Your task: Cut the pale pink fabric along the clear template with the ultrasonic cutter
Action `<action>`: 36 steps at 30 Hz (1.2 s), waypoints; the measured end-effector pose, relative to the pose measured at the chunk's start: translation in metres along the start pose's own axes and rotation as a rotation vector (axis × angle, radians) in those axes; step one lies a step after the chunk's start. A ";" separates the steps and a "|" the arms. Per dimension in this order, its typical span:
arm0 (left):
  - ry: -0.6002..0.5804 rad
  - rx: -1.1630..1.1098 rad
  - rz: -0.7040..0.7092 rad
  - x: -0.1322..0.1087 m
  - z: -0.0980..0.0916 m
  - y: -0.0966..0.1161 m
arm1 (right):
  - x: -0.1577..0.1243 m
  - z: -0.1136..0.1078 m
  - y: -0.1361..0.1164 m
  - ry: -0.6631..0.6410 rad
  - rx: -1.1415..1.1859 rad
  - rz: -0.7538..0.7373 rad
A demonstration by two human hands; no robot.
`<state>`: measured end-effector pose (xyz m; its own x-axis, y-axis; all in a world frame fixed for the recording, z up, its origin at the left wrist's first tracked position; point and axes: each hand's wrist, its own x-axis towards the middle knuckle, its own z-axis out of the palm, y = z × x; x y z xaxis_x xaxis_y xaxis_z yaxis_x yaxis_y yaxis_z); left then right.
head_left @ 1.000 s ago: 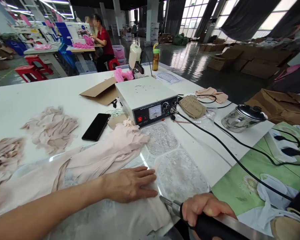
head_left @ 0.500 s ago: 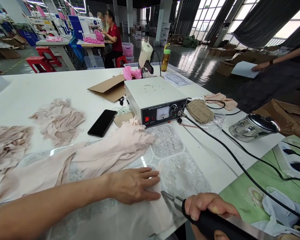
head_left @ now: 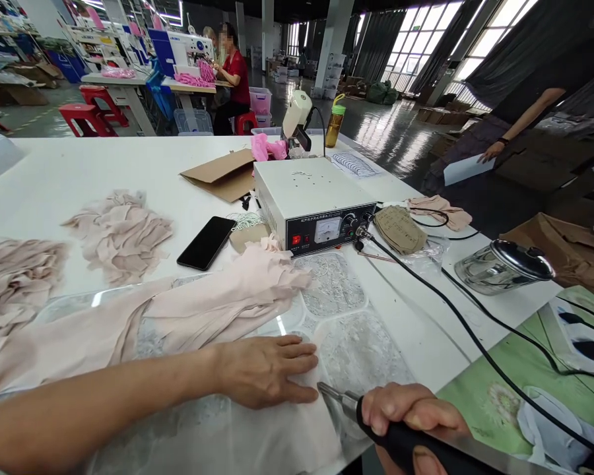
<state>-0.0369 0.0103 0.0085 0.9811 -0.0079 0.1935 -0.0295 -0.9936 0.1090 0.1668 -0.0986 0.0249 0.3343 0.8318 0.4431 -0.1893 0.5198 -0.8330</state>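
Note:
My left hand lies flat with its fingers spread on a thin pale fabric, over a clear patterned mat. In my right hand is a black-handled tool with a pointed metal tip. That tip meets the fabric's right edge, just beside my left thumb. A bunch of pale pink fabric strips stretches across the mat behind my left forearm. The white control box with a dial and a red switch stands behind the mat.
A black phone, fabric piles, cardboard, brown patterns and a lidded metal cup surround the box. Black cables cross the right side. Beyond the table, one person sits at a sewing machine; another stands holding paper.
The camera view has shifted slightly. The standing person on the right has moved, and the paper sits lower and further left. My hands and the tool keep nearly the same place on the fabric.

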 end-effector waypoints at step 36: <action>0.070 -0.167 -0.062 -0.007 0.008 -0.001 | 0.013 0.005 0.016 0.088 -0.034 -0.032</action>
<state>-0.0419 0.0109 -0.0011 0.9664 0.0663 0.2484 -0.0066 -0.9595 0.2818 0.1636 -0.0785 0.0190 0.4201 0.7936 0.4401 -0.1463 0.5379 -0.8302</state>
